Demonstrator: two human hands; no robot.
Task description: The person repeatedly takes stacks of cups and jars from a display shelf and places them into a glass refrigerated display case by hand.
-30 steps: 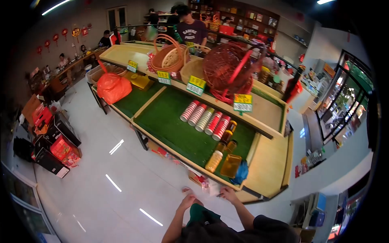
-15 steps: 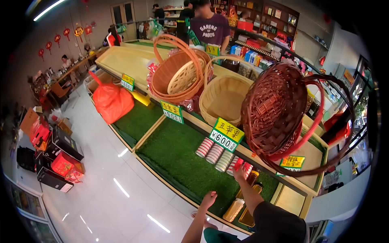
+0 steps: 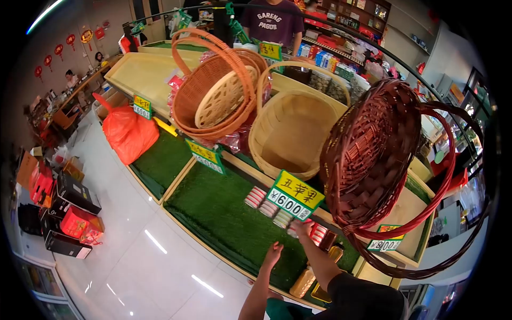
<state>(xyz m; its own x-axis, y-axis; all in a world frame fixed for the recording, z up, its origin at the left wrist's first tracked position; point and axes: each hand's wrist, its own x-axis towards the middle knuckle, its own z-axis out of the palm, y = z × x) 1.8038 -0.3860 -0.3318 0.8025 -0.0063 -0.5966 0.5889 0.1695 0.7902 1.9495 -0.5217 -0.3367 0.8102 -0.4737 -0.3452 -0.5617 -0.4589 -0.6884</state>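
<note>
My right hand (image 3: 303, 229) reaches to the row of striped rolls (image 3: 282, 217) on the green mat (image 3: 213, 208), just under the yellow and green price sign (image 3: 295, 194). Its fingertips are at the red-striped rolls, and whether they grip one is hidden. My left hand (image 3: 273, 254) hovers over the mat's front part, fingers apart and slightly curled, holding nothing. Beside my right forearm lie a jar (image 3: 303, 282) and a yellow-edged container (image 3: 335, 253). Above the rolls stand a pale basket (image 3: 293, 133) and a tilted dark red basket (image 3: 368, 154).
An orange basket (image 3: 186, 101) stands on the upper shelf. A red plastic bag (image 3: 128, 133) sits at the left. A person in a purple shirt (image 3: 272, 24) stands behind the display. Boxes (image 3: 74, 194) are on the floor at far left.
From waist height, both hands have moved forward over the mat, the right one to the rolls. The view has come closer to the display. My left hand's fingers have spread since half a second ago.
</note>
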